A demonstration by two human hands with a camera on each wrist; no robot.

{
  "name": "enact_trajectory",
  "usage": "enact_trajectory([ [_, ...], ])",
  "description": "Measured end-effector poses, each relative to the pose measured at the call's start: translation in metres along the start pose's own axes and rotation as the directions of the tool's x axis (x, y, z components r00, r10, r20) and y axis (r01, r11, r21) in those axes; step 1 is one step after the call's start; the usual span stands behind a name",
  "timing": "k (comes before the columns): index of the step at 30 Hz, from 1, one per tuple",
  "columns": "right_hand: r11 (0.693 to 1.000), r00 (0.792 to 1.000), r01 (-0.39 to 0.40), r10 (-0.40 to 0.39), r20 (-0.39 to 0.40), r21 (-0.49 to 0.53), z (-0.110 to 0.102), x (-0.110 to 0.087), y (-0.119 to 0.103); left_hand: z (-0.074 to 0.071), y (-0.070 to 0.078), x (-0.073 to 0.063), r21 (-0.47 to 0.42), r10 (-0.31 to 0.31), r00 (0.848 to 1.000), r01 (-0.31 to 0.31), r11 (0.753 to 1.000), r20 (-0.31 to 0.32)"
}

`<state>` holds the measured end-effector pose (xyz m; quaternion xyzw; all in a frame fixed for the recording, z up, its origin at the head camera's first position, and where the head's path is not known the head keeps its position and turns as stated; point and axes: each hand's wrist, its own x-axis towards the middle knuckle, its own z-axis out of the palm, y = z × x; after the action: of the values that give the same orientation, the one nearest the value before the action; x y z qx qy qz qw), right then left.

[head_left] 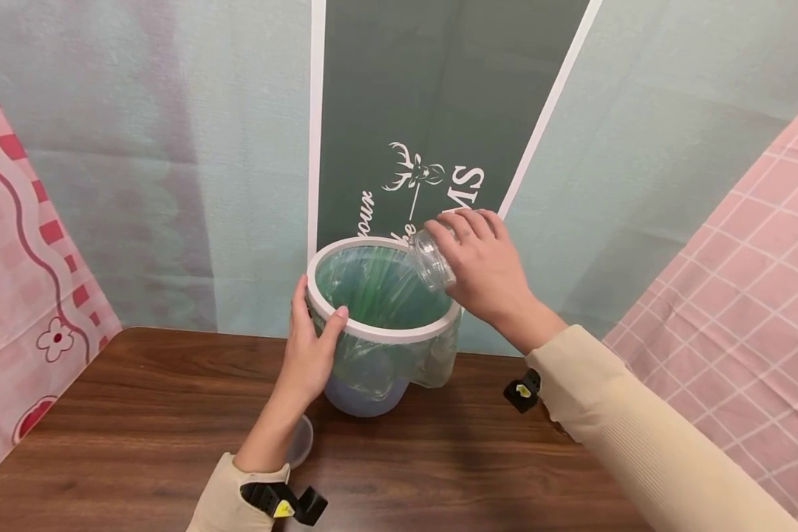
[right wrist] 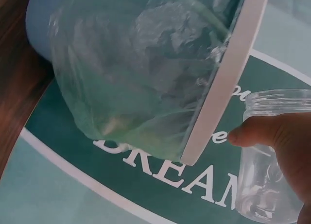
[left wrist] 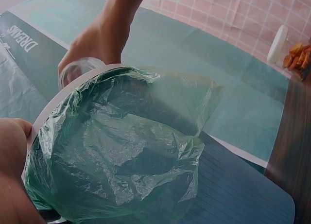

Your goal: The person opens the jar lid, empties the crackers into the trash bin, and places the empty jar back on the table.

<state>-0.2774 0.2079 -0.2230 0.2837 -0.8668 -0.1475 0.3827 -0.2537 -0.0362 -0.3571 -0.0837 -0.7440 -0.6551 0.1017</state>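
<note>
A blue waste bin [head_left: 366, 395] with a white rim ring [head_left: 399, 334] stands on the table, lined with a thin green plastic bag [head_left: 432, 358] whose edge hangs outside. My left hand [head_left: 309, 355] grips the bin's left side, thumb at the ring and fingers along the outside. In my right hand [head_left: 485, 270] is a clear threaded jar [head_left: 432, 260], held tilted at the bin's right rim. The jar [right wrist: 267, 190] looks see-through, with no contents visible in the right wrist view. The bottom inside the bag cannot be made out.
A round, clear shallow piece [head_left: 301, 443] lies on the brown wooden table [head_left: 173, 406], partly behind my left forearm. Orange-brown pieces [left wrist: 297, 58] and a white disc-like thing [left wrist: 278, 44] show at the left wrist view's right edge. A printed cloth [head_left: 259, 148] hangs behind the bin.
</note>
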Motion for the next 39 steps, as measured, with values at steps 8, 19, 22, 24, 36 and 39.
enact_trajectory([
  [8, 0.932, 0.961, -0.275, 0.266, 0.070, 0.235, -0.009, -0.009, 0.001, -0.001, 0.000, -0.001, 0.011, -0.011, 1.000, 0.011, 1.000, 0.000],
  [19, 0.790, 0.888, -0.454, 0.439, 0.136, 0.411, -0.014, -0.026, 0.005, -0.003, 0.000, -0.001, 0.014, -0.011, 1.000, 0.011, 1.000, 0.000],
  [22, 0.757, 0.871, -0.481, 0.471, 0.140, 0.443, -0.016, -0.033, 0.006, -0.002, 0.000, 0.000, 0.015, -0.005, 1.000, 0.005, 1.000, -0.003],
  [24, 0.719, 0.853, -0.504, 0.502, 0.145, 0.478, -0.018, -0.038, 0.006, -0.002, 0.000, 0.000, 0.014, -0.003, 1.000, 0.003, 1.000, -0.002],
  [36, 0.530, 0.741, -0.610, 0.645, 0.187, 0.589, -0.020, -0.071, -0.003, -0.001, -0.001, -0.002, 0.018, -0.019, 1.000, 0.019, 1.000, 0.001],
  [39, 0.487, 0.719, -0.617, 0.667, 0.193, 0.618, -0.017, -0.079, -0.006, -0.001, -0.002, -0.002, 0.019, -0.014, 1.000, 0.014, 1.000, 0.001],
])
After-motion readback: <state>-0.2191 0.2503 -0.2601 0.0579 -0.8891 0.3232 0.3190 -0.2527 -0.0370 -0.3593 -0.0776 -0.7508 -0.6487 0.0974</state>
